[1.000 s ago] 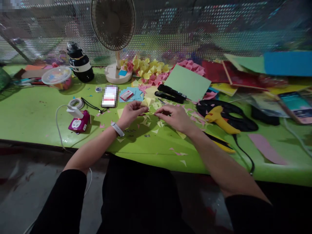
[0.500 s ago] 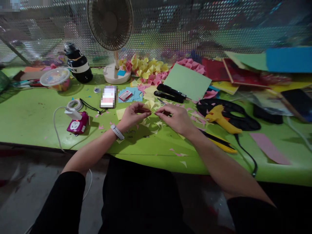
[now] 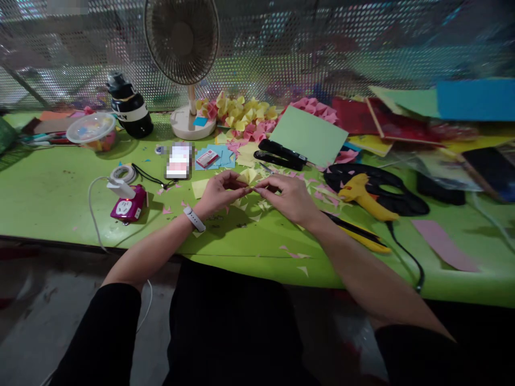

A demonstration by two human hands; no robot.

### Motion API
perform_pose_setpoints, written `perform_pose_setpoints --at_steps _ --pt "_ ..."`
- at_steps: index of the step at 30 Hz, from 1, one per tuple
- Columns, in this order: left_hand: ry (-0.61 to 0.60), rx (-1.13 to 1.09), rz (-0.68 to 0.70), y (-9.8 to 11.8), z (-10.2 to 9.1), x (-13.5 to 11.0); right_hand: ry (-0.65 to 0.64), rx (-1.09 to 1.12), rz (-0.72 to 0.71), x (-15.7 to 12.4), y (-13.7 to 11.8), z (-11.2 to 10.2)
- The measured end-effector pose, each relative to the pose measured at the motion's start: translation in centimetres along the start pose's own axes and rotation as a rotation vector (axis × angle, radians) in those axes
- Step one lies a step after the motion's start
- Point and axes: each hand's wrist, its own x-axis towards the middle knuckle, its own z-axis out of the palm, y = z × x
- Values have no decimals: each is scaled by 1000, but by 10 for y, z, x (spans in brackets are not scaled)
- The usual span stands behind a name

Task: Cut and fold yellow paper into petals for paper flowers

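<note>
Over the middle of the table, my left hand [image 3: 224, 190] pinches a small yellow paper flower [image 3: 250, 176] between thumb and fingers. My right hand [image 3: 293, 198] meets it from the other side, its thumb and fingertips closed on the base of the same flower. A thin grey metal tip [image 3: 266, 168] shows just beyond the right fingers; I cannot make out what it belongs to. Yellow paper scraps [image 3: 254, 217] lie under and around both hands. Behind them are a black stapler [image 3: 281, 154] and a light green sheet [image 3: 309, 135].
Yellow paper flowers [image 3: 245, 111] are heaped by a fan [image 3: 193, 128]. At right lie a yellow glue gun [image 3: 364, 197], a yellow-black cutter [image 3: 362, 236] and a pink strip [image 3: 442, 244]. A phone [image 3: 179, 161], tape roll [image 3: 123, 174] and purple power adapter [image 3: 127, 208] are at left.
My fingertips have come closer together at the flower. The yellow paper now shows more widely spread above them; the things on the table have stayed put.
</note>
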Motion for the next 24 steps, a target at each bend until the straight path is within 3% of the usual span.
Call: perform_pose_setpoints --at_steps 11,24 --pt "8 -99 -59 -3 -1 2 3 19 -1 0 -1 0" --pt "-7 -34 -6 -4 -2 1 -108 168 158 -1 -1 -4"
